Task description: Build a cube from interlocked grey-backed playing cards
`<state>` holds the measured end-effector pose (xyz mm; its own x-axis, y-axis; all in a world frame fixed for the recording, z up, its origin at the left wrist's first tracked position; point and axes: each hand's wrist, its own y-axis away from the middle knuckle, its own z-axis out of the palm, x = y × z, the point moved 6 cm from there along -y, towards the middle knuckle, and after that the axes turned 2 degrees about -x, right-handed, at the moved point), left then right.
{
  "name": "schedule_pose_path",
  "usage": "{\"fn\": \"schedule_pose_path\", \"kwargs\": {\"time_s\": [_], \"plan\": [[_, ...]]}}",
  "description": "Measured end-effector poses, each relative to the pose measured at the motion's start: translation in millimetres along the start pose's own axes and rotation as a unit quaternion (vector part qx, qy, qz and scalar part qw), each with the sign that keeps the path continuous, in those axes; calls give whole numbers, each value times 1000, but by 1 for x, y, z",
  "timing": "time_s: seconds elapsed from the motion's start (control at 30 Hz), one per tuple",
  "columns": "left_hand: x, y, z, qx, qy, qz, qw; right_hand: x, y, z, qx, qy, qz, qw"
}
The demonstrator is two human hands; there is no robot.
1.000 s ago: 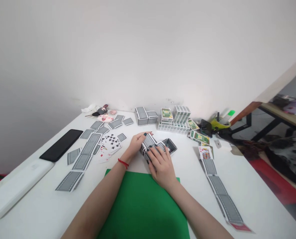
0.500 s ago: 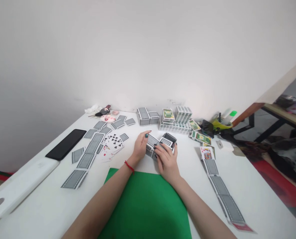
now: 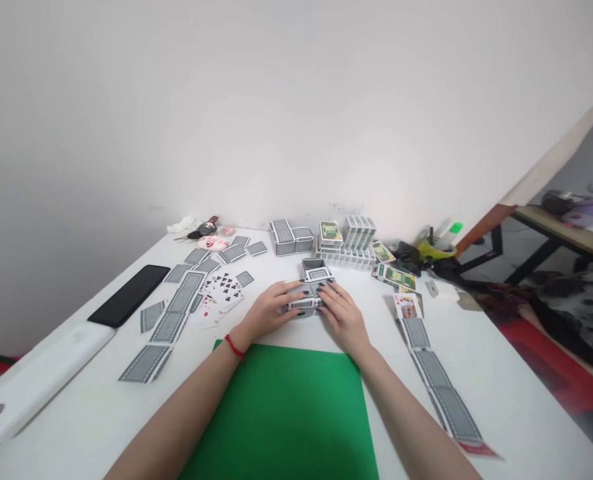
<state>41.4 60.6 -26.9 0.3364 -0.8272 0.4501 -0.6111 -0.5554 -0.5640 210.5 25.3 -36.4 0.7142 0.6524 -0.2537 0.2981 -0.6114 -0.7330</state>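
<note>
Beyond the green sheet [image 3: 286,407], a small structure of folded grey-backed playing cards [image 3: 310,288] is between my two hands. My left hand [image 3: 269,308], a red cord at its wrist, wraps its fingers and thumb round the left side. On the right side, my right hand [image 3: 345,319] presses its bent fingers, with dark nails, against the cards. An open-topped part [image 3: 318,273] of the structure sticks out past my fingertips, with a white-edged card showing. My fingers hide much of the middle.
Behind stand a grey card block [image 3: 283,235] and stacked card boxes [image 3: 345,253]. Loose cards [image 3: 226,287] and a folded card strip [image 3: 177,307] lie left, near a black phone [image 3: 129,293] and a white device [image 3: 41,380]. Another card strip [image 3: 436,370] lies right.
The structure has turned straighter in front of me. My left hand has lowered and now lies across its left side; my right hand has shifted along its right side. The view has moved slightly.
</note>
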Motion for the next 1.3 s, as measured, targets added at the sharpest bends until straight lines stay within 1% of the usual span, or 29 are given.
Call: {"fn": "schedule_pose_path", "kwargs": {"time_s": [0.23, 0.33, 0.43, 0.57, 0.7, 0.77, 0.9, 1.07, 1.3], "plan": [[-2, 2, 1, 29, 14, 5, 999, -1, -1, -2, 28, -5, 20, 999], [0, 1, 1, 45, 18, 18, 999, -2, -2, -2, 31, -11, 23, 999], [0, 1, 1, 60, 36, 14, 997, -2, -2, -1, 28, -8, 20, 999], [3, 2, 0, 59, 31, 12, 998, -7, -2, -4, 20, 10, 8, 1000], [6, 3, -1, 48, 15, 15, 999, -20, -7, -3, -15, 16, -25, 999], [6, 3, 0, 39, 4, 21, 999, -26, -9, -1, -21, 18, -38, 999], [6, 4, 0, 37, -20, 36, 998, -31, -13, 3, 11, 33, -26, 999], [6, 4, 1, 50, -26, 55, 997, -31, -13, 4, 33, 22, -9, 999], [11, 4, -1, 77, -42, 88, 992, -36, -15, 2, 54, 28, -18, 998]]}}
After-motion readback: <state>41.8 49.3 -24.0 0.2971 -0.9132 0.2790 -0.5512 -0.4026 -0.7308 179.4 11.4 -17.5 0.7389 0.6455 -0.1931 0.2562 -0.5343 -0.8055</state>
